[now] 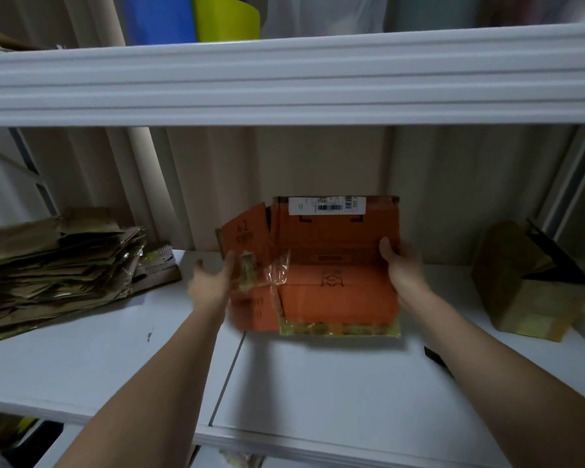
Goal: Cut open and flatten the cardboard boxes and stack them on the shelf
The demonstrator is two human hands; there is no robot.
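— Right, what do I have nearest the camera?

— Two bare forearms reaching forward over the white shelf [318, 383]. A seam runs between two of its panels, close to my left arm. Just beside my right forearm a small dark object [436, 359] lies on the shelf; it is too blurred for me to say what it is.

— And the hands?

— My left hand [213, 282] is at the left side of the orange cardboard box [335, 275], fingers spread and fairly straight, thumb up against a loose strip of clear tape [260, 271] hanging off the box. That grip is apart, touching rather than clamping, though motion blur softens it. My right hand [402, 268] has its grip clamped on the box's right edge, thumb on the inner face and fingers round the back.

— Where does the box sit?

— On the middle of the shelf, between my hands. It is cut open and partly unfolded: the back panel stands upright with a white barcode label [328, 205] at its top, a side flap leans off to the left, and yellowish tape runs along the near bottom edge.

— Further back?

— To the left, well apart from the box, a stack of flattened brown cardboard [54, 265] lies on the shelf. To the right, another brown box [520, 282] stands tilted with a flap open. Behind is a pale ribbed wall [318, 160]. Overhead runs the white edge of an upper shelf [284, 79] with a blue and a yellow-green container [227, 18] on it.
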